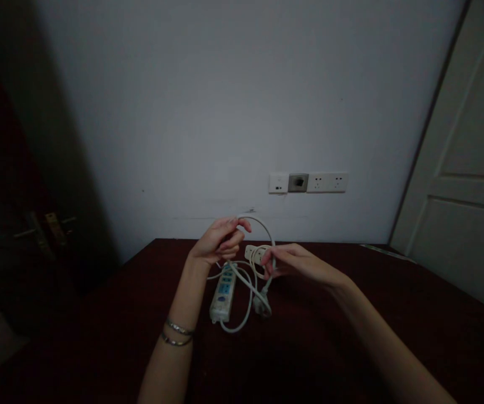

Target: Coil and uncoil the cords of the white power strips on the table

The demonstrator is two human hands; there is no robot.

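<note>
A white power cord [259, 219] arches between my two hands above a dark red table. My left hand [224, 237] is closed on the cord at the upper left of the arch. On the right side, the fingers of my right hand [286, 260] pinch the same cord. Its plug [262, 303] hangs just below my right hand, close to the tabletop. Below my left hand lies a white power strip [222, 296] with blue sockets, its cord looping from the near end. A second white power strip [250, 252] lies behind, partly hidden by cord loops and my right hand.
The dark red tabletop [330, 336] meets a pale wall holding several outlet plates [327, 182]. A white panelled door [469, 185] stands at the right. At the left is a dark door with a metal handle [54, 227]. A thin strip [387, 253] lies at the table's back right.
</note>
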